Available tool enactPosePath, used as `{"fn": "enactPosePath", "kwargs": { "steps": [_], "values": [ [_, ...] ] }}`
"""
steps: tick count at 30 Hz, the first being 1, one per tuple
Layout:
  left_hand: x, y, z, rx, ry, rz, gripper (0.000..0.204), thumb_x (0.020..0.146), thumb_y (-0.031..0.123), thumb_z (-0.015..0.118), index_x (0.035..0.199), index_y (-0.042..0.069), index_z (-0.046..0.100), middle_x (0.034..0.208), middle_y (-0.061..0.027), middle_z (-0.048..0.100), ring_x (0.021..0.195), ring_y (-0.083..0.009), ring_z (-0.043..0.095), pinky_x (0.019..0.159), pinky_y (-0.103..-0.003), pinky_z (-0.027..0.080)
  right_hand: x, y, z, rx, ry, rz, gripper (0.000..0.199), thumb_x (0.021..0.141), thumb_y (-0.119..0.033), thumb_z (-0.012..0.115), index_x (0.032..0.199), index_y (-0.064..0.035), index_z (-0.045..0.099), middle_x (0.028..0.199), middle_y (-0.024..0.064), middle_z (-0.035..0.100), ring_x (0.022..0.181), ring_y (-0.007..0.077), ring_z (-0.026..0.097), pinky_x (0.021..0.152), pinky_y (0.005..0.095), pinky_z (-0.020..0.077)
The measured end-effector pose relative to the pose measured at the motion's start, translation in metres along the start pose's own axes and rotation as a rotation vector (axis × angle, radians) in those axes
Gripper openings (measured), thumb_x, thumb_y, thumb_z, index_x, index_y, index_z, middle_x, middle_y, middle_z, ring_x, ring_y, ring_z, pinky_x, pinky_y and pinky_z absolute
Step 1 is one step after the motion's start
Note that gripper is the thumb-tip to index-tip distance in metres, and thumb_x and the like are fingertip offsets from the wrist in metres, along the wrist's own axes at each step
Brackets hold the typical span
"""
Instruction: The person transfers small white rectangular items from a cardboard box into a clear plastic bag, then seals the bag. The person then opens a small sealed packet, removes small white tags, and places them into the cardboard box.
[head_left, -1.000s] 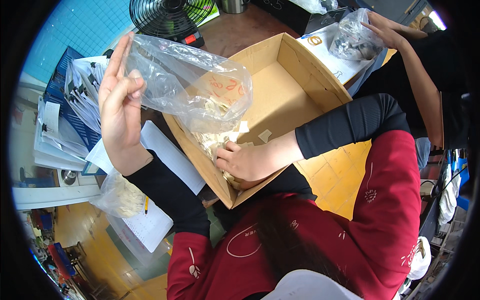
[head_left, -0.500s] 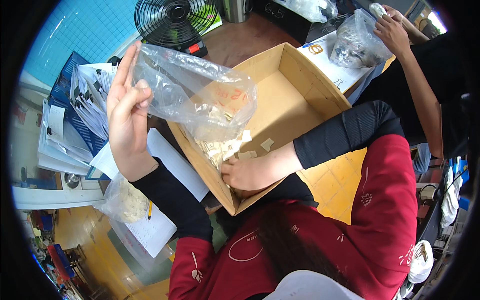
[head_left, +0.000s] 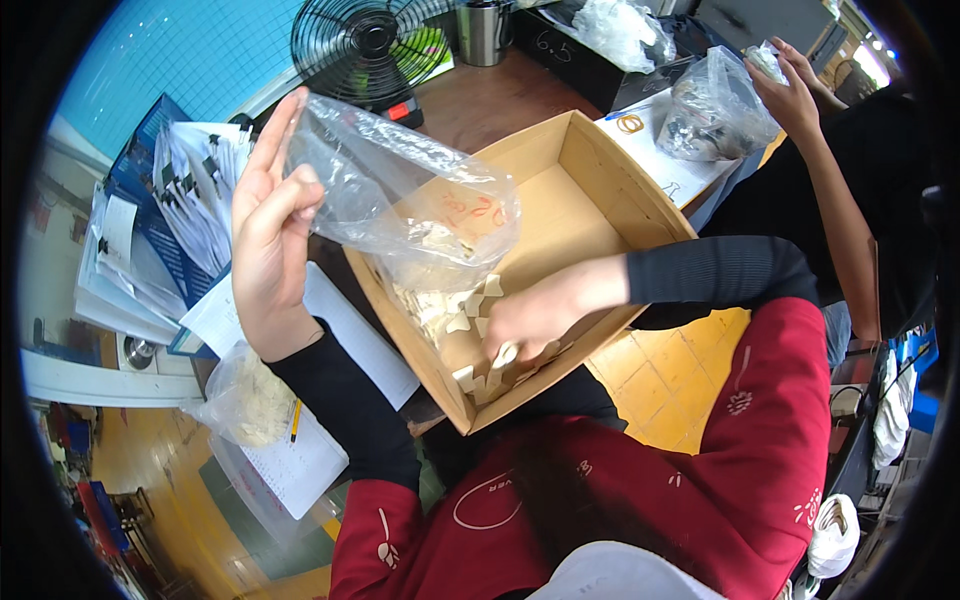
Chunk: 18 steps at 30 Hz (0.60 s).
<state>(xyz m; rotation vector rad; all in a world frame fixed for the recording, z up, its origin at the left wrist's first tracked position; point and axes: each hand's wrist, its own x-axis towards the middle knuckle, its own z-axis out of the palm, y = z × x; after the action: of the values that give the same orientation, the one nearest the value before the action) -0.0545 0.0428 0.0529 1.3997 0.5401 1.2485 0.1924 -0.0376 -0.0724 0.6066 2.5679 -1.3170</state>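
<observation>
My left hand (head_left: 275,235) is raised at the box's left side, pinching the rim of a clear plastic bag (head_left: 350,150), its forefinger pointing up. The bag slants down into a cardboard box (head_left: 600,165), its lower end resting at the box's left wall with small cream-coloured flat pieces (head_left: 455,300) in and around it. Inside the near part of the box, my right hand (head_left: 545,305) curls its fingers around cream pieces, one poking out below the fingers (head_left: 505,352). More pieces lie scattered in the near corner. How many the hand holds is hidden.
A black fan (head_left: 365,45) and a steel cup (head_left: 483,30) stand behind the box. Clipped papers (head_left: 200,190) fill a blue rack at left, above another bag of pieces (head_left: 255,405). At right, a co-worker's hands (head_left: 790,90) work beside a filled plastic bag (head_left: 715,110).
My right hand has moved right and slightly up from the box's near-left corner, uncovering pieces there; a piece now shows in its fingers. My left hand still holds the bag up.
</observation>
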Motion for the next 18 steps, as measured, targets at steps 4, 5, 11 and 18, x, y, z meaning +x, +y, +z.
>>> {"fn": "enactPosePath", "kwargs": {
  "steps": [4, 5, 11, 18],
  "values": [
    [-0.003, -0.001, 0.001, -0.042, -0.046, 0.004, 0.075, 0.079, -0.003, 0.056, 0.151, -0.004, 0.034, 0.146, -0.0087, 0.045, 0.069, -0.0018, 0.042, 0.062, -0.016, 0.036, -0.052, 0.015, -0.022, 0.211, 0.285, 0.134, 0.036, 0.088, -0.002, 0.063, 0.123, 0.0025, 0.059, 0.106, 0.0151, 0.07, 0.091, 0.0196, 0.071, 0.082, 0.0323, 0.0546],
    [-0.003, -0.001, 0.002, -0.035, -0.05, -0.016, 0.075, 0.079, -0.002, 0.057, 0.151, -0.003, 0.035, 0.144, -0.0083, 0.046, 0.07, -0.0013, 0.043, 0.063, -0.016, 0.037, -0.075, 0.012, -0.032, 0.194, 0.32, 0.165, 0.034, 0.086, -0.002, 0.065, 0.12, 0.0021, 0.061, 0.103, 0.0134, 0.071, 0.088, 0.0171, 0.07, 0.079, 0.0302, 0.055],
    [-0.003, -0.007, 0.009, -0.042, -0.069, -0.009, 0.076, 0.079, -0.002, 0.06, 0.151, -0.003, 0.035, 0.136, -0.0094, 0.053, 0.076, -0.0027, 0.052, 0.071, -0.018, 0.043, -0.13, -0.028, -0.069, 0.374, 0.829, 0.428, 0.018, 0.086, -0.007, 0.071, 0.102, -0.0016, 0.065, 0.085, -0.0008, 0.068, 0.078, 0.0041, 0.063, 0.068, 0.022, 0.0521],
    [-0.006, -0.009, 0.037, -0.095, -0.181, -0.089, 0.083, 0.077, -0.009, 0.056, 0.154, -0.003, 0.028, 0.153, -0.0069, 0.037, 0.071, -0.0031, 0.048, 0.069, -0.017, 0.042, -0.112, -0.067, -0.104, 0.284, 0.979, 0.168, 0.025, 0.087, -0.018, 0.072, 0.102, -0.0021, 0.06, 0.087, -0.0023, 0.063, 0.076, 0.0026, 0.058, 0.068, 0.02, 0.0492]
  ]
}}
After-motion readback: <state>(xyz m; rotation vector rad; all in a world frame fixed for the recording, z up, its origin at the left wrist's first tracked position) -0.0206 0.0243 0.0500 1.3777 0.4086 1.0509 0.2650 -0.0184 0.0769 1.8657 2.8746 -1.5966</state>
